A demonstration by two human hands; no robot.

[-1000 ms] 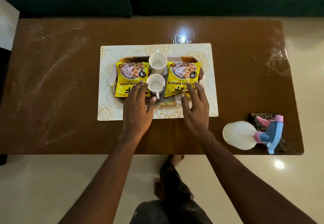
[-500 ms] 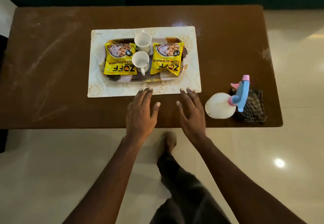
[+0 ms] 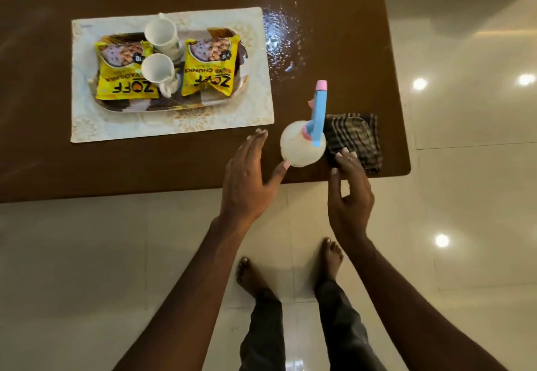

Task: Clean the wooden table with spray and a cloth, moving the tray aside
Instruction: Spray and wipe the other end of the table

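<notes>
Table [image 3: 334,36] cut off at left, tray [image 3: 174,107] largely under packets [image 3: 125,80] and cups [image 3: 158,70], cloth [image 3: 356,135] partly behind bottle [image 3: 299,148]

Flanking spray bottle [image 3: 299,147]: left hand [image 3: 247,179] (thumb touching it), right hand [image 3: 350,196], fingers [image 3: 347,157] over cloth [image 3: 357,132].

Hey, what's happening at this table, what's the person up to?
A person stands at the wooden table with both hands at its near right corner. The left hand is open beside the spray bottle, thumb tip at its white body; the right hand hovers over the near edge of the checked cloth. Neither grips anything yet. The tray, with two cups and two yellow packets, sits on its placemat to the left.
</notes>
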